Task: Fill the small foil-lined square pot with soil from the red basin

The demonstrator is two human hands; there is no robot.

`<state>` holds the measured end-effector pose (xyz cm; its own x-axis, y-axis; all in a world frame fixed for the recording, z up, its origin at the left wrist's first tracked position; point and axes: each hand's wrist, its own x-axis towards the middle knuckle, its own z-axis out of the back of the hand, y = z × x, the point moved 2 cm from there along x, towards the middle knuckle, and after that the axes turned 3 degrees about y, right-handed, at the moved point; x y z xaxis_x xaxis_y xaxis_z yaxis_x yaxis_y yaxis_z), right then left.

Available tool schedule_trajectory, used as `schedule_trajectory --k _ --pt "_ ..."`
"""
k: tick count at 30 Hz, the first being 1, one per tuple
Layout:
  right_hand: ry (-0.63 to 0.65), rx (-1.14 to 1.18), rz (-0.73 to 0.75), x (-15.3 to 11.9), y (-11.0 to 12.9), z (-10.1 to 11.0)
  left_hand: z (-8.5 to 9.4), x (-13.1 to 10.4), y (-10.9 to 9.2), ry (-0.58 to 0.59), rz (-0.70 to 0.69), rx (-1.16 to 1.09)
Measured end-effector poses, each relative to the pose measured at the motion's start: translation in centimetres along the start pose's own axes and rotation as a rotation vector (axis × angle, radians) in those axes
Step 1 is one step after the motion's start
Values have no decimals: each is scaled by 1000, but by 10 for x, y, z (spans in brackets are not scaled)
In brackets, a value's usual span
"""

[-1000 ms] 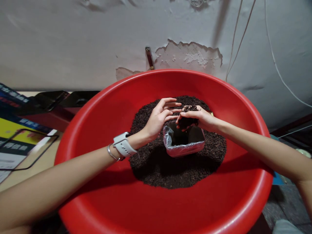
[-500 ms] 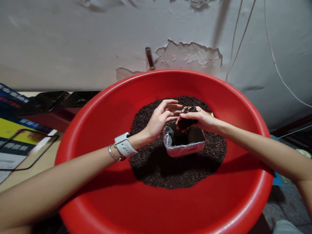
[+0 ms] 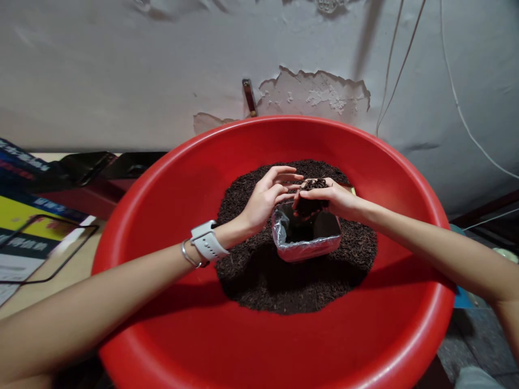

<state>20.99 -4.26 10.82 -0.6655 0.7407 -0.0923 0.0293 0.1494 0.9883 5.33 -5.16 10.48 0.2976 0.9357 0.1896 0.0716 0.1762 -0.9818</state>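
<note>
A large red basin (image 3: 284, 346) holds a heap of dark, loose, leaf-like material (image 3: 251, 292). On the heap stands a small box (image 3: 308, 249) lined with clear plastic, its opening facing up. My right hand (image 3: 330, 195) cups a clump of the dark material (image 3: 314, 186) over the back of the box. Beside it, above the box's left rear corner, my left hand (image 3: 265, 200) has its fingers apart and nothing in them. Its fingertips come close to my right hand; whether they touch is hard to tell.
Behind the basin rises a peeling wall (image 3: 162, 70) with hanging cords (image 3: 395, 70). A small dark red object (image 3: 249, 97) is at the rear rim. Printed packaging (image 3: 28, 227) and a black wire frame (image 3: 60, 267) lie at the left.
My right hand's fingers have shifted very slightly around the clump. My left hand and the box look almost unchanged.
</note>
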Motion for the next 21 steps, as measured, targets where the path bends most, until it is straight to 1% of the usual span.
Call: schedule_trajectory --k 10,16,21 --pt "9 46 1 0 -1 -1 0 2 3 -50 24 -46" --pt "7 21 -10 0 -1 0 0 1 2 -47 37 -57" --pt "-1 -2 10 1 -3 1 0 2 3 -43 24 -53"
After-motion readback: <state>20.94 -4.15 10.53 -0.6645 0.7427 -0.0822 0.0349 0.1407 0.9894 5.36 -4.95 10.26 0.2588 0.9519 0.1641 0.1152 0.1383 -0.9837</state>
